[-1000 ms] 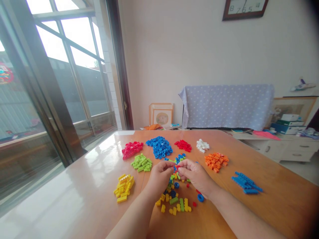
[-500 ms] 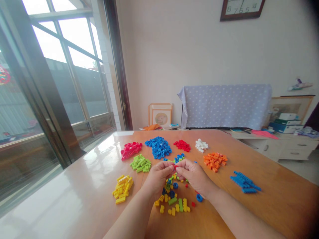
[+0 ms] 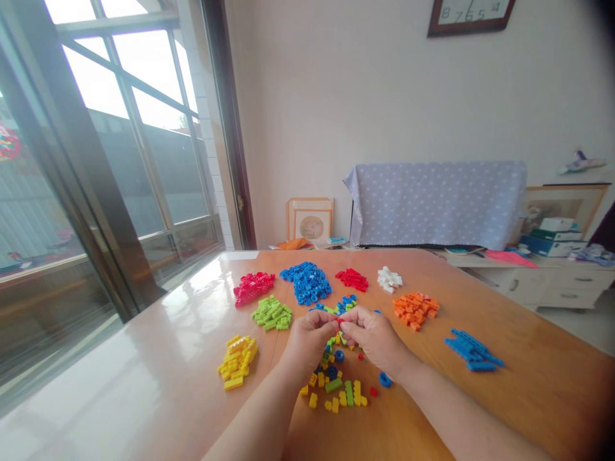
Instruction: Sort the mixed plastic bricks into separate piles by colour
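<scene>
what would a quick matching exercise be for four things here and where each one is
Things:
1. small red plastic piece
2. pile of yellow plastic bricks
3. pile of small white plastic pieces
4. pile of long blue plastic pieces

Places:
A. far side of the brown wooden table
B. rightmost pile
C. pinched between the left hand and right hand
D. near side, left of the left hand

Pairs: 1-C, 2-D, 3-A, 4-B

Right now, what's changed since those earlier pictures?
The left hand and right hand have drawn slightly closer together, covering more of the small red piece between them. Nothing was visibly taken up or let go. The yellow pile, orange pile and white pile stayed put.
</scene>
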`<state>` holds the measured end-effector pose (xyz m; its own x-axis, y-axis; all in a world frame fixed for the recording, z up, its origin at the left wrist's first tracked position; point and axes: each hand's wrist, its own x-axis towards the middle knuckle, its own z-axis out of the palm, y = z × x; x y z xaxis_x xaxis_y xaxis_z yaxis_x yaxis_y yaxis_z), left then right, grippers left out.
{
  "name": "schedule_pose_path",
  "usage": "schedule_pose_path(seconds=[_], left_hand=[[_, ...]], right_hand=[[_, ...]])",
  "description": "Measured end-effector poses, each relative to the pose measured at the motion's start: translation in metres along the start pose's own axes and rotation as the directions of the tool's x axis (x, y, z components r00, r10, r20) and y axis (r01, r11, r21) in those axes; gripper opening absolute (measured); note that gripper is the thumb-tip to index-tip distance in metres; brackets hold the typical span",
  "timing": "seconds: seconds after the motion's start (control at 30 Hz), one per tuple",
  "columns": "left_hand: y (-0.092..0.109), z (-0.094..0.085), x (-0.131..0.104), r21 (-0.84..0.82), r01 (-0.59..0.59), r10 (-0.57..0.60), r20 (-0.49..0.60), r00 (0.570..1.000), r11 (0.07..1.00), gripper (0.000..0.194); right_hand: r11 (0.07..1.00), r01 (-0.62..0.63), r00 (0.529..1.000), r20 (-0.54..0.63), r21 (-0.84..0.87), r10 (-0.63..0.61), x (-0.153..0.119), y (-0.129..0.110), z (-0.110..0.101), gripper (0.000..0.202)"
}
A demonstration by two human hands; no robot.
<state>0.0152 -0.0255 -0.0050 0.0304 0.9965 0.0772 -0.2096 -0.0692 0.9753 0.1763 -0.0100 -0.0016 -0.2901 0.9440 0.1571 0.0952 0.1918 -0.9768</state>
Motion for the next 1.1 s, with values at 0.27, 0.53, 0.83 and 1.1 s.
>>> schedule_pose_path(seconds=[0.27, 0.53, 0.83, 1.1], left_hand=[[-0.005, 0.002, 0.001, 0.068, -0.048, 0.048, 0.007, 0.999, 0.996, 0.031], [-0.014, -0.002, 0.008, 0.191, -0.124, 0.125, 0.010, 0.992, 0.974, 0.028], [-0.012, -0.003, 0.006, 0.235, -0.210, 0.206, 0.039, 0.978, 0.949, 0.014], [0.000, -0.005, 0.004, 0.173, -0.195, 0.210, -0.077, 0.975, 0.965, 0.022]], right_hand=[[1.000, -0.021, 1.000, 0.008, -0.019, 0.021, 0.000, 0.000, -0.001, 0.032], [1.000, 0.004, 1.000, 0.025, -0.023, -0.004, 0.001, 0.001, -0.002, 0.026], [0.997, -0.075, 0.997, 0.018, -0.012, 0.075, 0.001, -0.003, 0.005, 0.036], [0.993, -0.106, 0.994, -0.012, -0.044, 0.105, 0.017, -0.008, -0.006, 0.029]])
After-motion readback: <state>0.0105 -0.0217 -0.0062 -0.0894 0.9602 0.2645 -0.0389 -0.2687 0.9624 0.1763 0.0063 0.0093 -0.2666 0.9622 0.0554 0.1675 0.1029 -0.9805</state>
